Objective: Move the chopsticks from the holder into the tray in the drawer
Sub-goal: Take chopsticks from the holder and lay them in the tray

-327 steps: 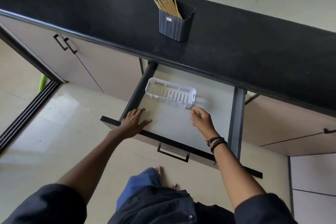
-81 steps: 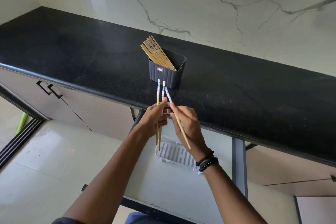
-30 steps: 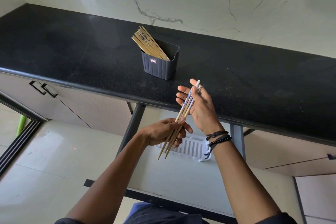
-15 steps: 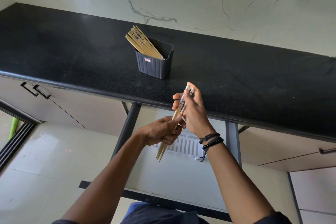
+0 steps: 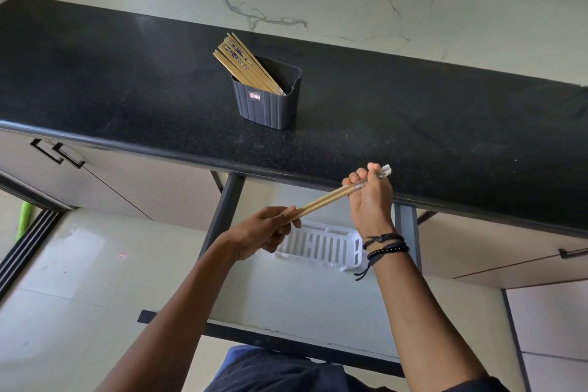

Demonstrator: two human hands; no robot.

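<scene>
A small bunch of wooden chopsticks (image 5: 327, 200) lies nearly level between my two hands, above the open drawer. My left hand (image 5: 264, 234) grips their thin ends; my right hand (image 5: 370, 199) is closed around the patterned thick ends, just in front of the counter edge. Below them, the white slotted tray (image 5: 321, 245) sits at the back of the drawer (image 5: 286, 302), partly hidden by both hands. On the black countertop (image 5: 413, 124) stands the dark ribbed holder (image 5: 269, 102) with several more chopsticks (image 5: 245, 65) leaning to the left.
A marble wall rises behind the counter. Cabinet doors with black handles (image 5: 59, 153) are at the left, another handle (image 5: 572, 252) at the right. The drawer's dark front rail (image 5: 270, 332) is near my body. Pale floor tiles lie at the left.
The held chopsticks have tilted from steep to nearly level. My right hand moved right along the thick ends; my left hand slid down to the thin tips.
</scene>
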